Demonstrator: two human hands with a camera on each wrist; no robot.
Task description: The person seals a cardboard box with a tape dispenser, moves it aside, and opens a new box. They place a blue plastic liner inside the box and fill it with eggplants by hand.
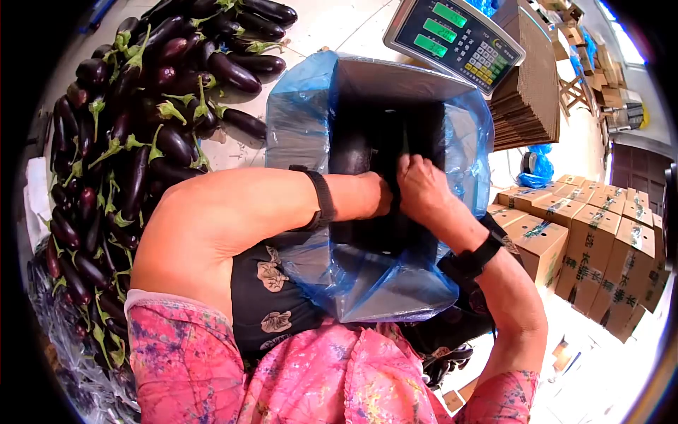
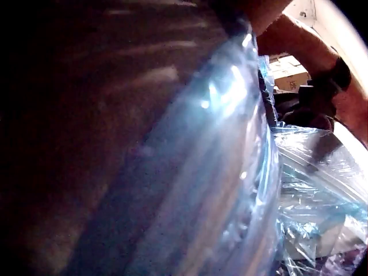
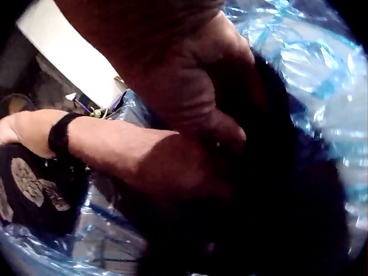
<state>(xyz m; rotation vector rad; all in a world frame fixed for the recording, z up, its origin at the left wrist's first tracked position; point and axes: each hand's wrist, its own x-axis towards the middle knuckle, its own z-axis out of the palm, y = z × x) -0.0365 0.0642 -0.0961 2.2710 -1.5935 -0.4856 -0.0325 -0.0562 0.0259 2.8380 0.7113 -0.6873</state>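
A cardboard box lined with a blue plastic bag [image 1: 296,106] stands in front of the person, its inside in deep shadow. Within lie dark eggplants [image 1: 351,152], with a thin green stem [image 1: 405,134] faintly showing. The right hand [image 1: 426,185] reaches in from the right, fingers curled at a dark eggplant below that stem. In the right wrist view the right hand [image 3: 192,86] bends its thumb and fingers about this dark shape. Reaching in from the left, the left hand [image 1: 378,194] has its fingers hidden in the shadow; what they hold, I cannot tell.
A large heap of eggplants [image 1: 127,141] covers the floor at the left. Beyond the box stands a digital scale [image 1: 459,42] with green displays, beside a stack of flattened cardboard [image 1: 526,85]. Packed cartons [image 1: 593,247] are piled at the right.
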